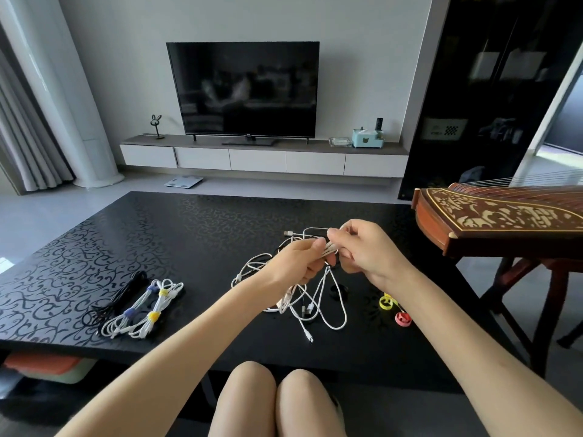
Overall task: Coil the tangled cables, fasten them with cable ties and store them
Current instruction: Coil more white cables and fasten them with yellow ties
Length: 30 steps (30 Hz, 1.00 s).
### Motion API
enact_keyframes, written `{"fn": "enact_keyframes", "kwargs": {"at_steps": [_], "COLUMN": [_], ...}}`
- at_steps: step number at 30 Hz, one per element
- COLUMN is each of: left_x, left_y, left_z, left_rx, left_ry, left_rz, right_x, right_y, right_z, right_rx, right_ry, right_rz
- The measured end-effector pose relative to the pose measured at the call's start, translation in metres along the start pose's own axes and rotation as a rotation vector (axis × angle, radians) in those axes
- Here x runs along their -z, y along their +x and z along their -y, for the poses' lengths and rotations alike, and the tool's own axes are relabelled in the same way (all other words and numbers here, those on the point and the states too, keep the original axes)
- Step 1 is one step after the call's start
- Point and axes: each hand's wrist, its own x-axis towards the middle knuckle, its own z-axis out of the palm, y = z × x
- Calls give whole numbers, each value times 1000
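Tangled white cables, partly lifted, sprawl at centre; tied white coils and a black coil lie left, loose ties right

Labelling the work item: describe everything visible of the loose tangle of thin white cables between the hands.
The loose tangle of thin white cables is uncoiled and untied, smooth plastic-looking cord in crossing loops. Most of it lies on the black patterned table, right of centre. A gathered bunch of strands is raised off the table, gripped by the left hand and pinched by the right hand. Plug ends show at the near edge and the far side.
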Motion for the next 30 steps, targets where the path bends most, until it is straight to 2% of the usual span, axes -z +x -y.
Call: {"fn": "enact_keyframes", "kwargs": {"at_steps": [2, 5, 6, 7, 8, 10, 12, 16, 20, 23, 27, 30], "left_x": [-2, -3, -3, -1, 0, 6, 8, 3, -8, -11, -11, -13], "left_y": [3, 9, 12, 14, 17, 24, 33, 46, 58, 65, 69, 70], "left_z": [2, 8, 12, 15, 20, 28, 38, 55, 65, 67, 75, 83], "left_rx": [20, 29, 38, 48, 76, 165, 247, 397, 498, 472, 429, 386], "left_ry": [12, 136, 170, 178, 132, -83, -285, -578, -714, -696, -588, -472], "left_rz": [26, 15, -23, -78, -135, -250, -334, -366, -341, -351, -349, -344], "right_x": [6, 30, 42, 54, 67, 87, 101, 101, 84, 76, 77, 79], "right_y": [0, -1, -2, -1, -1, -1, -4, -11, 1, 19, 35, 39], "right_z": [-4, -10, -14, -19, -27, -51, -82, -140, -189, -208, -219, -227], "right_rx": [-34, -137, -168, -183, -182, -150, -133, -83, -41, -90, -222, -271], "right_ry": [90, 154, 181, 185, 123, -172, -448, -913, -1174, -1322, -1552, -1537], "right_rz": [58, 304, 332, 284, 162, -140, -303, -322, -312, -310, -221, -199]}}
